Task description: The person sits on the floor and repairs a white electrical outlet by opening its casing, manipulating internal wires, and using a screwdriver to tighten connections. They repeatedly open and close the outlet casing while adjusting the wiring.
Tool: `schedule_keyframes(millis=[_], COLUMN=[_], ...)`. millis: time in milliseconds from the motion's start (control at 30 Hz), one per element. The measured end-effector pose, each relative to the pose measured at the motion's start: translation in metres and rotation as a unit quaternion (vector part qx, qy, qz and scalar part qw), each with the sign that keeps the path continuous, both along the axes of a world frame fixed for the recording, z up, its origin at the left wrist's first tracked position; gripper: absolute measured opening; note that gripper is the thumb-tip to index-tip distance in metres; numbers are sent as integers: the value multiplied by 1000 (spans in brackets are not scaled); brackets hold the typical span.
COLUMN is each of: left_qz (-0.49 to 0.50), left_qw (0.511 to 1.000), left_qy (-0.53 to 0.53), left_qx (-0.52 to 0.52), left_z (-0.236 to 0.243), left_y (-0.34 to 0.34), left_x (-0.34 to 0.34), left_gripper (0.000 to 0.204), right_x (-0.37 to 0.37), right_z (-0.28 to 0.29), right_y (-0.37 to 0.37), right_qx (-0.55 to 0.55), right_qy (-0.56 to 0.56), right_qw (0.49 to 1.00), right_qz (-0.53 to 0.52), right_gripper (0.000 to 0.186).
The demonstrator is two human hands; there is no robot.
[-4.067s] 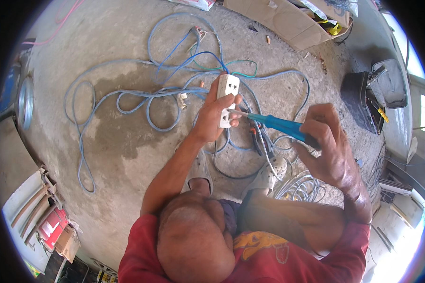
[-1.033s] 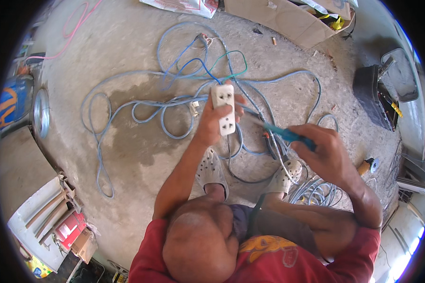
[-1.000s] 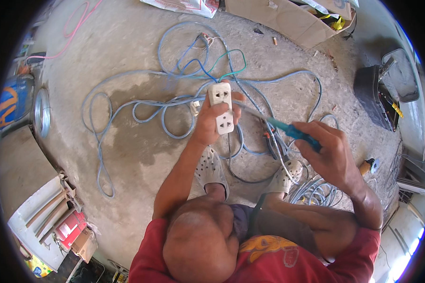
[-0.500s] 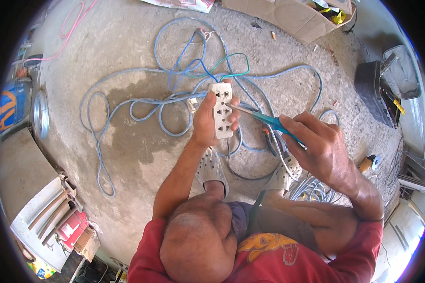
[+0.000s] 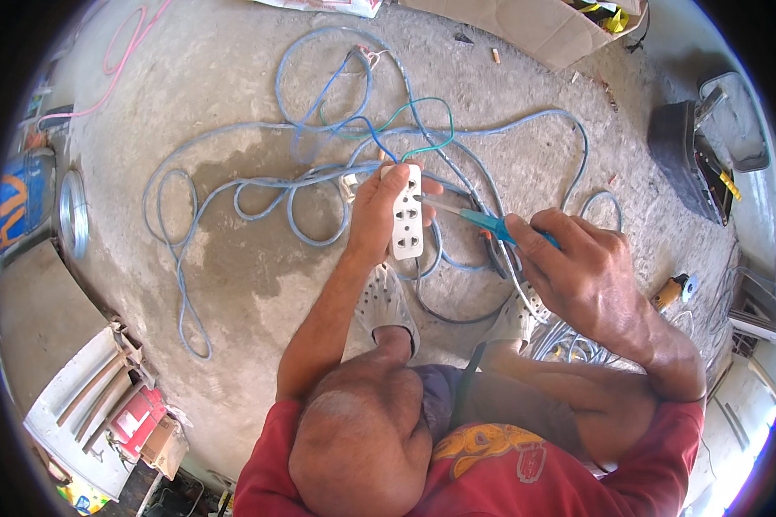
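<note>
A white multi-socket outlet (image 5: 408, 226) stands lengthwise in my left hand (image 5: 373, 214), the thumb across its upper face and the fingers behind it. From its far end come a blue wire (image 5: 373, 132) and a green wire (image 5: 451, 116). My right hand (image 5: 581, 264) grips the teal handle of a screwdriver (image 5: 483, 221). Its metal shaft points left, with the tip at the right edge of the outlet's upper part; whether it touches a screw I cannot tell.
Long loops of blue cable (image 5: 224, 129) lie over the concrete floor around my feet. A cardboard box (image 5: 526, 28) stands at the far right, and a black toolbox (image 5: 677, 159) lies open on the right. Coiled wire (image 5: 73, 214) rests at the left, an angle grinder (image 5: 671, 293) at the right.
The left thumb has shifted up onto the outlet's upper face, and the outlet sits slightly lower. The screwdriver has stayed near it, its tip now at the outlet's right edge.
</note>
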State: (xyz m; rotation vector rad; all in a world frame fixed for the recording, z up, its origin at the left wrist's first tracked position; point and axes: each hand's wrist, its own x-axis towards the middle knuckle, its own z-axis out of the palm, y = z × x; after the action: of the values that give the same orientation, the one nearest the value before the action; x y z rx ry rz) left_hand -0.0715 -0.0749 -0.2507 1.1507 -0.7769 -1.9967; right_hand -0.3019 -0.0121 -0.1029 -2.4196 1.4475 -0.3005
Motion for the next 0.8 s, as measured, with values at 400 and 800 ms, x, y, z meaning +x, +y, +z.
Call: schedule_keyframes(millis=[400,800], left_qz=[-7,-29], left_qw=[996,995], left_qy=[-73,-81], left_qx=[-40,-58], left_z=[11,8], left_y=[4,7], left_x=[4,1], left_gripper=[38,40], right_x=[5,12], right_z=[2,7], right_y=[3,6], right_qx=[1,3], right_qy=[17,63], right_qw=[999,998], right_qz=[32,31], right_gripper=[43,40])
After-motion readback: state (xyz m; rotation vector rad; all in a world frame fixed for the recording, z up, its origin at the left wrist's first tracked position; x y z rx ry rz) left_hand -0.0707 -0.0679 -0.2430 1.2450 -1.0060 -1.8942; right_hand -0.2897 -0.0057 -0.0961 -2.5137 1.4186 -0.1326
